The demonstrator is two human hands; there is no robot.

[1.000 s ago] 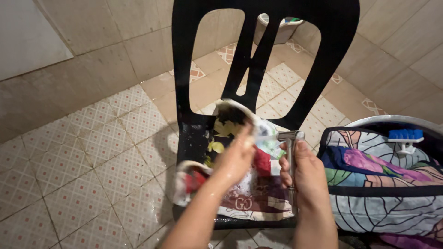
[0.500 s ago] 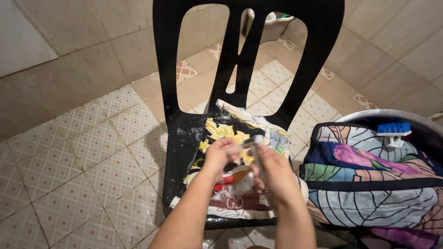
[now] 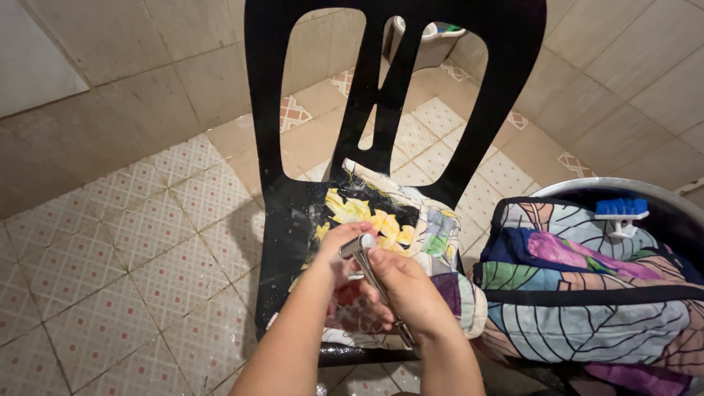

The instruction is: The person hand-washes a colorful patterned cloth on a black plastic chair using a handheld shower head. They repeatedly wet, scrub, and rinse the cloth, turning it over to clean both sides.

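I had my right hand (image 3: 407, 290) wrapped around the handle of a metal sprayer (image 3: 364, 260), fingers curled tight on it and the thumb laid along the top, with the nozzle head poking out just above my knuckles. My left hand (image 3: 341, 253) sat just beside the nozzle, fingers bent and pressed down on the wet patterned cloth (image 3: 400, 220); from this angle I could not tell for sure whether it pinched a fold or only lay flat on it. The cloth, black with yellow flowers and red patches, was spread over the seat of the black plastic chair (image 3: 293, 213), reaching from the back edge of the seat to its front edge, with soapy foam near the front under my wrists. Water drops showed on the bare left part of the seat.

To the right of the chair stood a metal basin (image 3: 678, 205) piled with a leaf-printed bundle of fabric (image 3: 579, 293), touching the cloth's right edge or nearly so. A blue scrub brush (image 3: 622, 211) lay on top of that bundle near the basin's far rim. The tiled floor (image 3: 125, 249) around the chair was wet.
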